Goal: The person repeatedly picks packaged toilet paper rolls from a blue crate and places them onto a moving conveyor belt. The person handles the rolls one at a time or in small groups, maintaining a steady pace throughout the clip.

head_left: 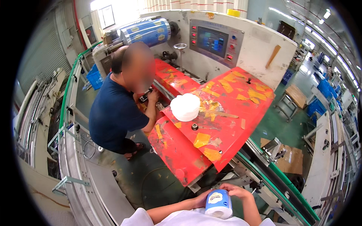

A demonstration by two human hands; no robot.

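Note:
Close to my body, at the bottom of the view, is a paper roll (219, 203) in blue and white printed wrap, its white end facing down toward me. My left hand (201, 198) is closed against its left side, most of the fingers hidden behind it. From the upper right, my right hand (234, 190) grips the far end with bent fingers. On the red machine cover (235, 124) in front of me sits a stack of white unwrapped paper (185, 107).
To the left, a person in a dark blue shirt (113, 109) bends over the machine. Behind are a roll of blue printed film (146, 32) and a control panel (214, 41). A green-edged conveyor (275, 184) runs on the right; a curved metal rail line (81, 150) stands left.

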